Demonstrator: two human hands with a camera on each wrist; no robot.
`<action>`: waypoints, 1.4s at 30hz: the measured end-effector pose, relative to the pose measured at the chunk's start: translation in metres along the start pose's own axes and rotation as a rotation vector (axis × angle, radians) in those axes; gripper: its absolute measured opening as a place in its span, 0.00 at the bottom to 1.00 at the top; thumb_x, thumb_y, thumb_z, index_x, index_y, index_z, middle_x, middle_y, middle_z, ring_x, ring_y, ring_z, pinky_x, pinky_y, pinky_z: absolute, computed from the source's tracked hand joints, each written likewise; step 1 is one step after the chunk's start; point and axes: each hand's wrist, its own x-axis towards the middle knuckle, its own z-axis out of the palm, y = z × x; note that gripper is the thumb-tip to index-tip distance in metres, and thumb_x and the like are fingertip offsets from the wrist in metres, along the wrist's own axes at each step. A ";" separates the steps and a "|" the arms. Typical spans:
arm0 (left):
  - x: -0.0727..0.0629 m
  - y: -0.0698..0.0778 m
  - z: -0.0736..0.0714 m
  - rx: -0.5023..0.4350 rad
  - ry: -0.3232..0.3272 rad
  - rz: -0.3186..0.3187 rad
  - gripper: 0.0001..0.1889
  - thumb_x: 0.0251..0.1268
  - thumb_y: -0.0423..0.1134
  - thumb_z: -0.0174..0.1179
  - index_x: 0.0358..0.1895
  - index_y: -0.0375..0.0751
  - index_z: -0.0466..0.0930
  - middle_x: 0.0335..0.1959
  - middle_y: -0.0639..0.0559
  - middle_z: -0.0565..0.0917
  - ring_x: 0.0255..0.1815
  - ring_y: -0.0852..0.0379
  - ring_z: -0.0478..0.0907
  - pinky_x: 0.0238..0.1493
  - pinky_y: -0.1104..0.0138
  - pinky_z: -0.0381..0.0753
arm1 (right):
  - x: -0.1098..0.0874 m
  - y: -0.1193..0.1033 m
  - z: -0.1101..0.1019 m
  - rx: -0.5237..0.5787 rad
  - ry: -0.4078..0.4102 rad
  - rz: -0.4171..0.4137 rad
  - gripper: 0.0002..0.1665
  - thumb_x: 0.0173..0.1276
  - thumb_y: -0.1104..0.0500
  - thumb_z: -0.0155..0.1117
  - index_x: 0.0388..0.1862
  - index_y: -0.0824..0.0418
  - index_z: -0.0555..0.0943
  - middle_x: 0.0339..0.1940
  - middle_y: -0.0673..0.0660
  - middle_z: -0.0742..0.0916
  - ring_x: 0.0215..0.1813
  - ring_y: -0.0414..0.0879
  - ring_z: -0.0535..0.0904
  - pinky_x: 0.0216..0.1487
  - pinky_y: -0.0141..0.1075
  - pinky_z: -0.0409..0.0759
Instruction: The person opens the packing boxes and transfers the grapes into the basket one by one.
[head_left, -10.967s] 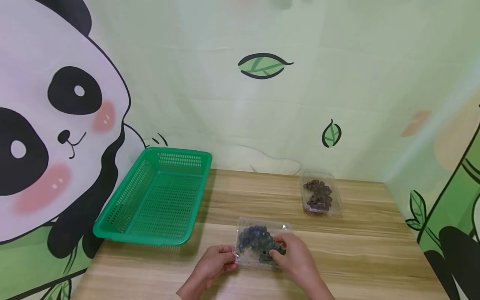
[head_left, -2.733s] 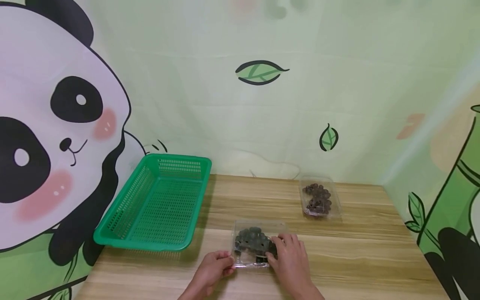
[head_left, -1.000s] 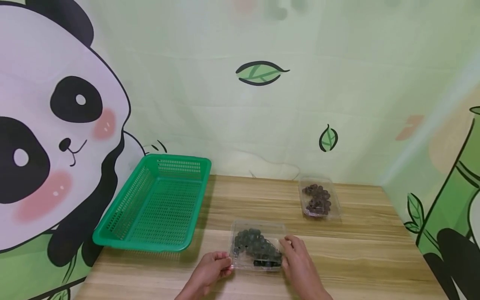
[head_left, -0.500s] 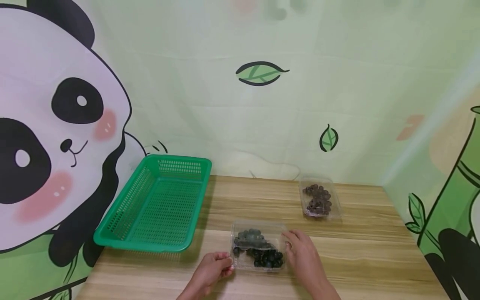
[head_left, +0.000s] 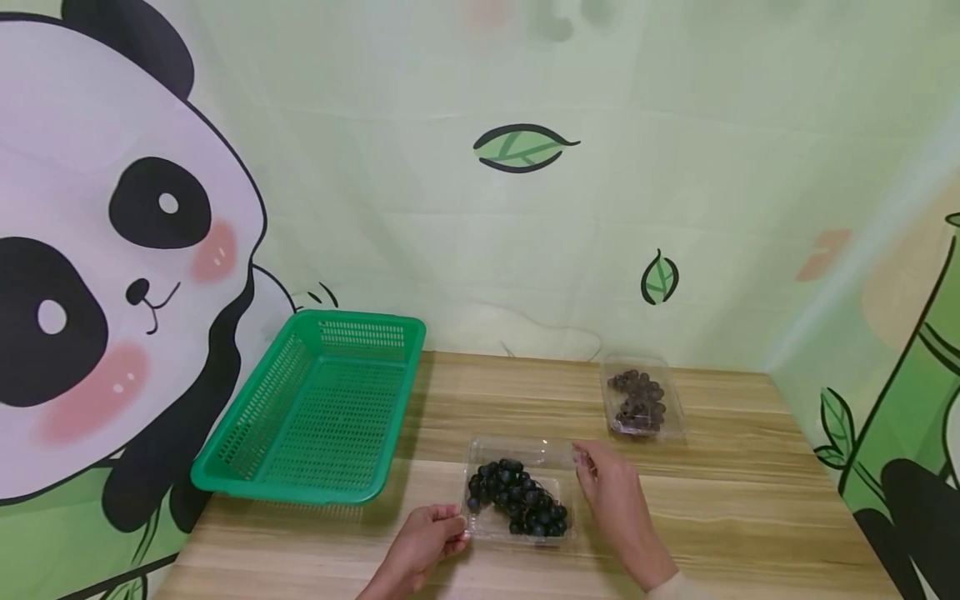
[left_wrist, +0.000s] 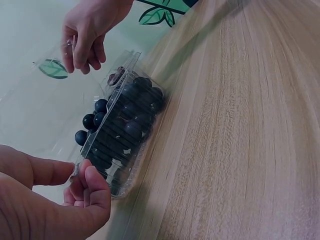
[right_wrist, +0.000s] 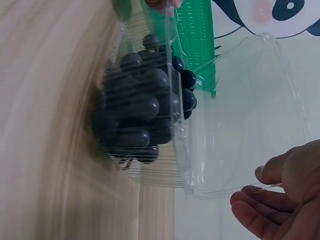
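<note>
A clear plastic clamshell box (head_left: 489, 527) stands near the front middle of the table, holding a bunch of dark grapes (head_left: 517, 498). My left hand (head_left: 422, 542) pinches the box's near left rim between thumb and fingers. Its lid (right_wrist: 245, 115) is swung up, hinged along the far side. With thumb and fingertips, my right hand (head_left: 617, 504) grips the lid's right edge. In the left wrist view a few grapes bulge above the rim, close to my left fingertips (left_wrist: 92, 180). The right wrist view shows the raised lid in front of the panda backdrop.
A green slotted basket (head_left: 322, 417) stands at the left of the wooden table (head_left: 735, 475). At the back right sits a second clear box (head_left: 673, 417) with reddish-dark grapes (head_left: 637, 408). A printed panda cloth (head_left: 420, 233) hangs behind the table.
The lid has come up off the box, uncovering the grapes. My right hand has moved from the box's right side up and away with the lid's edge. The left hand stays at its corner.
</note>
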 end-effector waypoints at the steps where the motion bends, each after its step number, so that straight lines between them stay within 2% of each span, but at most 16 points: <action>1: 0.000 0.000 0.000 0.003 0.004 -0.005 0.09 0.74 0.24 0.54 0.50 0.19 0.70 0.34 0.46 0.78 0.34 0.59 0.79 0.36 0.73 0.82 | 0.002 0.001 0.001 0.002 -0.003 0.008 0.11 0.63 0.75 0.72 0.44 0.70 0.86 0.31 0.58 0.88 0.29 0.45 0.84 0.29 0.36 0.85; 8: 0.000 0.002 0.001 0.012 0.022 -0.014 0.08 0.74 0.24 0.54 0.50 0.19 0.71 0.35 0.45 0.79 0.34 0.58 0.79 0.36 0.73 0.83 | 0.015 0.004 0.002 0.066 -0.044 0.118 0.05 0.69 0.72 0.68 0.42 0.70 0.86 0.27 0.56 0.87 0.27 0.42 0.81 0.26 0.33 0.81; 13: -0.001 0.003 0.002 0.008 0.022 -0.024 0.09 0.74 0.24 0.54 0.50 0.19 0.71 0.35 0.44 0.80 0.34 0.59 0.79 0.36 0.73 0.82 | 0.021 0.009 0.003 0.101 -0.055 0.147 0.02 0.69 0.71 0.69 0.40 0.69 0.86 0.27 0.55 0.87 0.28 0.42 0.81 0.28 0.35 0.81; 20: -0.001 0.003 0.002 0.007 0.019 -0.029 0.10 0.74 0.23 0.53 0.51 0.18 0.71 0.35 0.44 0.80 0.34 0.59 0.79 0.36 0.73 0.82 | 0.028 0.013 0.011 0.132 -0.039 0.172 0.08 0.67 0.73 0.70 0.44 0.73 0.86 0.32 0.63 0.90 0.32 0.51 0.87 0.33 0.41 0.87; 28: -0.001 0.004 0.001 0.015 0.019 -0.035 0.08 0.74 0.24 0.54 0.50 0.19 0.72 0.35 0.43 0.80 0.34 0.59 0.80 0.36 0.73 0.82 | 0.033 0.017 0.019 0.137 -0.083 0.271 0.09 0.69 0.71 0.68 0.47 0.73 0.86 0.36 0.64 0.90 0.34 0.52 0.87 0.34 0.41 0.86; 34: 0.000 0.003 0.001 0.012 0.023 -0.036 0.08 0.75 0.24 0.54 0.50 0.20 0.72 0.35 0.43 0.80 0.34 0.59 0.80 0.36 0.73 0.82 | 0.035 0.022 0.023 0.138 -0.083 0.259 0.08 0.68 0.73 0.67 0.45 0.73 0.86 0.34 0.63 0.90 0.33 0.50 0.86 0.32 0.37 0.83; 42: 0.000 0.002 0.001 0.004 0.015 -0.037 0.09 0.75 0.24 0.53 0.50 0.18 0.71 0.36 0.44 0.80 0.34 0.59 0.80 0.36 0.74 0.82 | 0.038 0.027 0.029 0.131 -0.099 0.274 0.08 0.67 0.74 0.67 0.45 0.74 0.85 0.34 0.64 0.89 0.33 0.52 0.86 0.33 0.41 0.84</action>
